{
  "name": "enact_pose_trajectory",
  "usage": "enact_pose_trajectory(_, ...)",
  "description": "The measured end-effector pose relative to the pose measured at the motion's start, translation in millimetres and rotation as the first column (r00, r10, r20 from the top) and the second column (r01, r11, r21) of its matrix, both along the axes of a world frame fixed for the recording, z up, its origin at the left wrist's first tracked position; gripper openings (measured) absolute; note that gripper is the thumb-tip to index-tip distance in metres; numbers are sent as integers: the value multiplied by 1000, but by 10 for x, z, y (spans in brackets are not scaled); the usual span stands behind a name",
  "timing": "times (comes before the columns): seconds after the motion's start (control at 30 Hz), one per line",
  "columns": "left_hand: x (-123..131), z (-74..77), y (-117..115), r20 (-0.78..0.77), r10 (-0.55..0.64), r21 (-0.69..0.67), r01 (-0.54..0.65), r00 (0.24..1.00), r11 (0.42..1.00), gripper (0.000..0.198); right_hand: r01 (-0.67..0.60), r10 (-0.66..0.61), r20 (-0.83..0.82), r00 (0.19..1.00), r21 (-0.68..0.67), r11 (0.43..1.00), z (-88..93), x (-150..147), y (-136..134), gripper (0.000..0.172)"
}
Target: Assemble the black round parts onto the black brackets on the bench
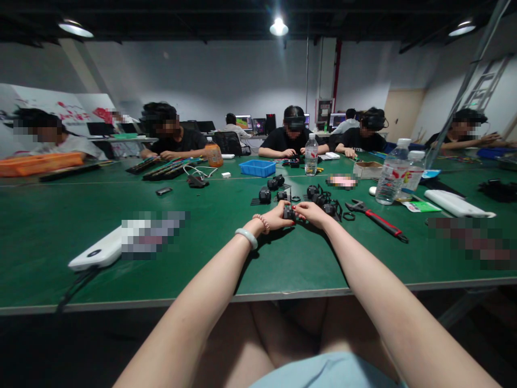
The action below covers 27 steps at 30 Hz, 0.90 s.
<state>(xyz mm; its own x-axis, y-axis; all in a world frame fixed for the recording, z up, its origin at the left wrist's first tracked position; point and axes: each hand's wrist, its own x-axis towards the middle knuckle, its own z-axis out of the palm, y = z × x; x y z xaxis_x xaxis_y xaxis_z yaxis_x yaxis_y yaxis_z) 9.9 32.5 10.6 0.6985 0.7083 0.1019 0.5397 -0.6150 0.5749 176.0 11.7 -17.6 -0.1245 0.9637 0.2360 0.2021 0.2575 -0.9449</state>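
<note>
Both my arms reach forward over the green table [202, 269]. My left hand [276, 217], with a pale bangle and a bead bracelet at the wrist, and my right hand [310, 212] meet around a small black part [288, 213]. The fingers of both hands are curled and pinch it from either side, just above the table top. Behind my hands lie several similar small black parts [319, 197] and black rings.
A red-handled adjustable wrench [377, 219] lies right of my hands, with water bottles [391, 173] beyond. A white power bank [99, 251] sits at the left, a blue tray [257, 168] farther back. Several other people work along the table's far side.
</note>
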Motion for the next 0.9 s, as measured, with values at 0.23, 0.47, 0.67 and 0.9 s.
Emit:
enact_pose_trajectory(0.23,6,11,-8,-2,-3,-7,3,1000,1000,67,24,-24,27,999,-6,1000,-61,5,71,30)
enact_pose_trajectory(0.47,0,13,-11,6,-2,-15,2,1000,1000,67,38,-38,26,999,-15,999,-73,11,80,31)
enact_pose_trajectory(0.67,3,5,-5,20,0,2,0,1000,1000,66,35,-36,-10,999,-39,999,-79,8,88,30)
enact_pose_trajectory(0.9,10,24,-22,-13,3,5,-3,1000,1000,67,2,-16,-123,992,-111,994,-46,3,95,24)
